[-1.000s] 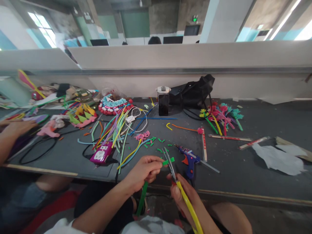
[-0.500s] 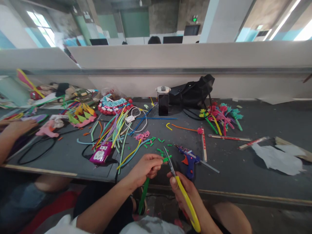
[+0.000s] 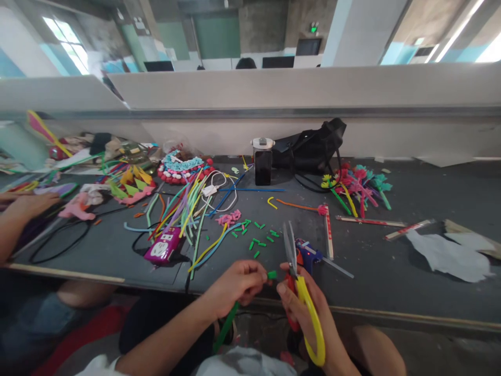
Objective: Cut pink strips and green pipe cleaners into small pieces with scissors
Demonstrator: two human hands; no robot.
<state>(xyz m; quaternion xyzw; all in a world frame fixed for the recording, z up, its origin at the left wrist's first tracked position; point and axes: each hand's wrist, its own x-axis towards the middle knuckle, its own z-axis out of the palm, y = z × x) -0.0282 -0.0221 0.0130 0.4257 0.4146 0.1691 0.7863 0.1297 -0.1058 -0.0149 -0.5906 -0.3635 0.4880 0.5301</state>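
Note:
My left hand [image 3: 245,282] is closed around green pipe cleaners [image 3: 226,329]. Their short end pokes out past the fingertips, and the long tail hangs below the table edge. In my right hand [image 3: 307,300] are scissors [image 3: 310,318] with yellow and red handles, blades pointing up and away from me. The blades stand apart from the green end, to its right. Short green cut pieces [image 3: 270,239] lie scattered on the table beyond my hands. Behind the scissors a blue glue gun [image 3: 311,253] with a clear glue stick is partly hidden.
Pipe cleaners [image 3: 182,206] and a purple box [image 3: 162,245] lie left. A phone [image 3: 263,168] leans on a cup before a black bag [image 3: 313,149]. Fuzzy flowers [image 3: 358,188] and white paper [image 3: 446,256] lie right. Another person's hand [image 3: 33,203] is at far left.
The scissors have moved right, away from the green pipe cleaners, and now overlap the glue gun. My left hand has dropped slightly towards me. The green pieces beyond it are more exposed.

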